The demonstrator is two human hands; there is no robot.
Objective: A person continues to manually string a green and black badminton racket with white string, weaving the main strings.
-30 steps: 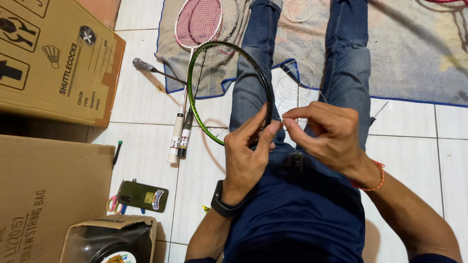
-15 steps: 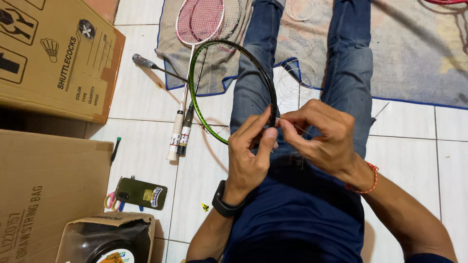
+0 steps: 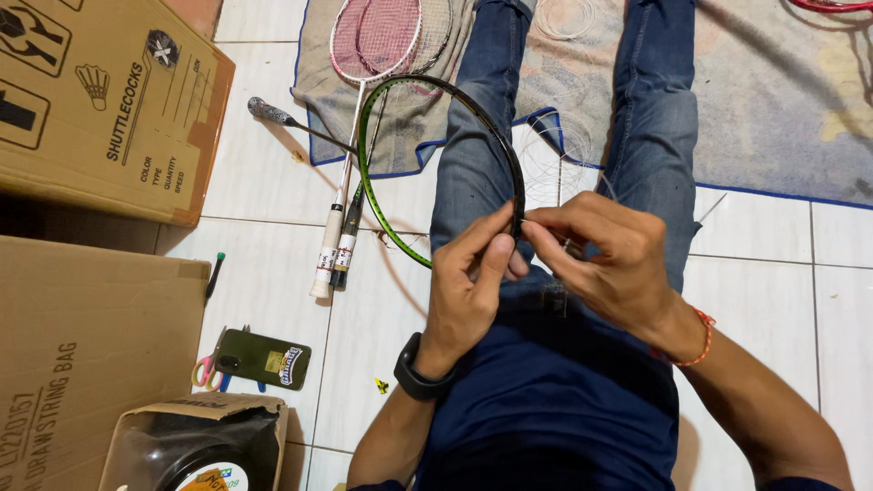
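While pinched, both hands on racket frame

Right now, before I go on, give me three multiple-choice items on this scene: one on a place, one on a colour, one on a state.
1. Where does the phone lie?
A. on the rug
B. on the floor tiles beside the cardboard boxes
C. on the lap

2. What colour is the wristband?
A. orange-red
B. blue
C. white

3. How is the black-and-green racket frame?
A. fully strung
B. snapped
C. with no string bed

Answers: 1 B, it lies on tile near the boxes. 2 A, orange-red at the right hand. 3 C, jeans show through the frame.
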